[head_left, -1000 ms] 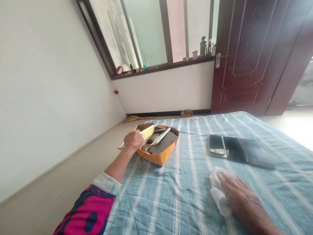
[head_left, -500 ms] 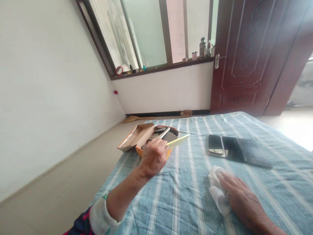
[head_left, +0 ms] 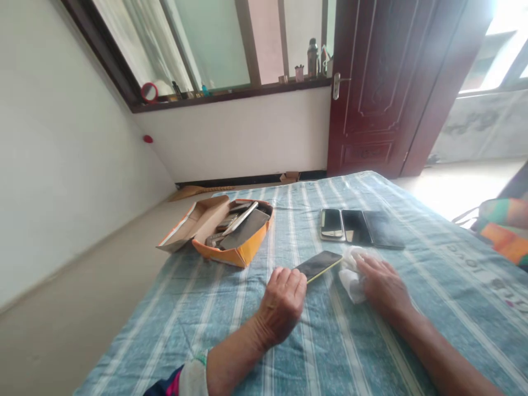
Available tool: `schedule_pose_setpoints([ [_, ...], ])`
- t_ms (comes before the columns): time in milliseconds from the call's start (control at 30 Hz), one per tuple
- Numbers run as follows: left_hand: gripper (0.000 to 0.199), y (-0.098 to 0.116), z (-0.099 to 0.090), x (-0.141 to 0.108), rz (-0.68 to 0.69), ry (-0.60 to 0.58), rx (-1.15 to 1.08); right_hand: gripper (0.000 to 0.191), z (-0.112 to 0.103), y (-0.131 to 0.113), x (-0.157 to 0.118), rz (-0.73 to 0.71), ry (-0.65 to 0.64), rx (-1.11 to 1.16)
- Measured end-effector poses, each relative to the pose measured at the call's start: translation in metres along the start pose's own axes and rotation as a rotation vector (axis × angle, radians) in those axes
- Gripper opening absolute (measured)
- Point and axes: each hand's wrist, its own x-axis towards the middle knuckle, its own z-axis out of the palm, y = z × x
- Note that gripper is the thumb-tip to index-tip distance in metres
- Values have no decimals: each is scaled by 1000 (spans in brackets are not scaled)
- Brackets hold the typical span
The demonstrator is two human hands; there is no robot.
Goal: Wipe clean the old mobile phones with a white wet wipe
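My left hand (head_left: 284, 301) grips a smartphone (head_left: 319, 265) by its near end; the dark screen faces up and a yellow-green edge shows. Under the fingers of my right hand (head_left: 381, 278) is a crumpled white cloth (head_left: 352, 275), close to the phone's far end. Whether cloth and phone touch I cannot tell. Beyond my right hand, a phone with a light border (head_left: 331, 224), a black phone (head_left: 355, 227) and a larger dark phone or tablet (head_left: 381, 229) lie side by side. To the left, an orange shoebox (head_left: 251, 248) with its lid open holds several phones and other gadgets.
A blue striped sheet (head_left: 284, 352) covers the bed. Colourful fabric (head_left: 505, 223) lies at the right edge. Behind stand a dark red door (head_left: 371, 99) and a window sill (head_left: 239, 94) with a thermos (head_left: 312, 58) and small items.
My left hand has drawn the phone away from the box toward my right hand and turned its screen upward. The view has swung to the right.
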Motion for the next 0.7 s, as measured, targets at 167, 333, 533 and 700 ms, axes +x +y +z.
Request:
schedule_pose_setpoints([
  [167,19,9,4,-7,-20,-114,-116,43,-6,5,4,71,-40,3],
  [333,19,8,-3,-7,-171,-227,-288,41,-7,15,6,115,-32,28],
  [533,39,-7,-4,-9,-301,-72,-366,46,-8,20,8,133,91,125],
  [700,35,-14,7,-18,-387,30,-371,53,-6,15,8,85,217,238],
])
